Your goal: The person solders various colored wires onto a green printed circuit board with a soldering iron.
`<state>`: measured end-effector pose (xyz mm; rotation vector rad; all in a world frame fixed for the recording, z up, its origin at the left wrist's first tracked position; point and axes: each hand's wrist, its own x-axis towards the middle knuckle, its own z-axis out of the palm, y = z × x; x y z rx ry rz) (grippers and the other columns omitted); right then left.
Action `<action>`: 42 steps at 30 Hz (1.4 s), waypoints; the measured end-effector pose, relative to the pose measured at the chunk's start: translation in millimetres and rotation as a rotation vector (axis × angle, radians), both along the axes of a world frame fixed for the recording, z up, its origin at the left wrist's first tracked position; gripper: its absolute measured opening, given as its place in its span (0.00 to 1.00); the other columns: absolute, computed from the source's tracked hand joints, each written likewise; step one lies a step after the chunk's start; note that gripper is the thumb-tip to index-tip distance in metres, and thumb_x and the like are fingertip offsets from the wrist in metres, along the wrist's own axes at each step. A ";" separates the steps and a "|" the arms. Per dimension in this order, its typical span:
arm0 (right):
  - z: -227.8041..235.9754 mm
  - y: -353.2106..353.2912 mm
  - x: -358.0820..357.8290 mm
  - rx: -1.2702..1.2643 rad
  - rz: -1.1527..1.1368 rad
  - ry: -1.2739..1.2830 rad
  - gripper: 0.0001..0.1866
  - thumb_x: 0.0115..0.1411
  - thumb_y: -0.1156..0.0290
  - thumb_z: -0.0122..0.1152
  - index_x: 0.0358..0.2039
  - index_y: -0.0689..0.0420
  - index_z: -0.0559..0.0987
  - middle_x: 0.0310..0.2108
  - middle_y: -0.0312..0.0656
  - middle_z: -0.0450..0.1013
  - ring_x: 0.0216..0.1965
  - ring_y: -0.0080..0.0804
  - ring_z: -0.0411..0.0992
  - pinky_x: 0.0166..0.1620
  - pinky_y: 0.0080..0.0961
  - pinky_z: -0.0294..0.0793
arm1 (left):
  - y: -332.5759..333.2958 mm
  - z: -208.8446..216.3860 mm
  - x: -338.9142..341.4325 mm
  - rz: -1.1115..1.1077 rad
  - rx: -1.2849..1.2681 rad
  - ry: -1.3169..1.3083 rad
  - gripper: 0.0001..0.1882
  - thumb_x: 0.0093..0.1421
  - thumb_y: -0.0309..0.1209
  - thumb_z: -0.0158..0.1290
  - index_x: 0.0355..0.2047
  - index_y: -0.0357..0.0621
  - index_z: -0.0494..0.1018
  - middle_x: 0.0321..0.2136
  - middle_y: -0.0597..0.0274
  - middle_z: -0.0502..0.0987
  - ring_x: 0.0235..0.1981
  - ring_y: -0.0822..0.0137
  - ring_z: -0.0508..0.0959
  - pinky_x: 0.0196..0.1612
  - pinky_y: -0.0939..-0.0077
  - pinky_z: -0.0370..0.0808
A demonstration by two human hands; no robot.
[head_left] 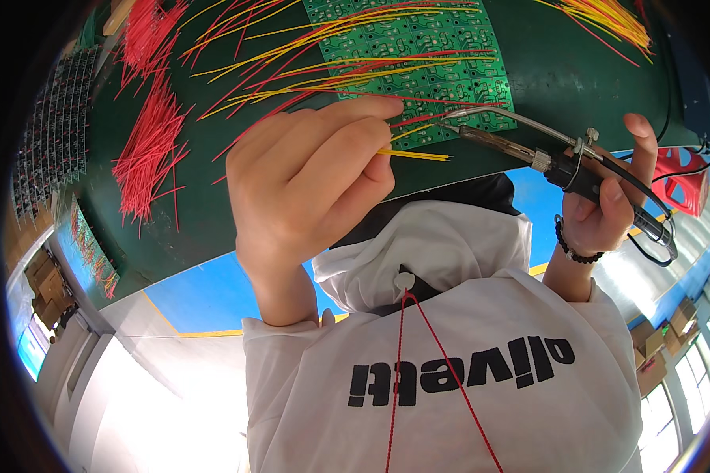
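Left hand [308, 185] pinching a yellow wire [414, 154], right hand [611, 201] gripping the soldering iron [544, 158] over the green circuit board [418, 55].

A heap of red wires [146, 138] lies on the green mat [213, 213] toward its left side, with a second red bunch [146, 27] above it at the mat's far end. Another bundle of yellow and red wires [611, 20] sits at the upper right corner. Off the mat's left edge stands a dark rack of small parts [51, 134] (too blurred to tell what kind), and a red object [681, 183] shows at the right, past blue floor [213, 292].
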<state>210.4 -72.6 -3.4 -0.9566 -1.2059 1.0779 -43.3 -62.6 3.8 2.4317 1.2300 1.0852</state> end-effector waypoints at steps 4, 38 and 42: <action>1.9 0.2 -3.1 0.003 -0.026 -0.003 0.32 0.54 0.69 0.47 0.52 0.75 0.47 0.08 0.35 0.61 0.09 0.13 0.55 0.22 0.11 0.62 | -0.1 0.6 0.1 0.002 -0.002 0.008 0.07 0.39 0.20 0.55 0.22 0.38 0.70 0.26 0.56 0.78 0.23 0.67 0.76 0.24 0.83 0.71; -10.7 -1.3 19.8 0.040 0.113 0.085 0.32 0.52 0.70 0.44 0.53 0.74 0.47 0.06 0.29 0.56 0.14 0.21 0.63 0.33 0.23 0.70 | 5.3 -8.0 1.4 0.014 0.103 -0.055 0.10 0.32 0.19 0.53 0.20 0.43 0.69 0.25 0.67 0.77 0.15 0.70 0.70 0.16 0.80 0.65; -11.9 -0.4 20.2 0.046 0.103 0.100 0.32 0.52 0.70 0.45 0.53 0.73 0.48 0.06 0.30 0.56 0.14 0.21 0.63 0.32 0.21 0.69 | 4.2 -3.1 1.6 0.024 0.070 -0.045 0.10 0.33 0.19 0.53 0.20 0.43 0.69 0.25 0.67 0.77 0.16 0.70 0.71 0.17 0.80 0.65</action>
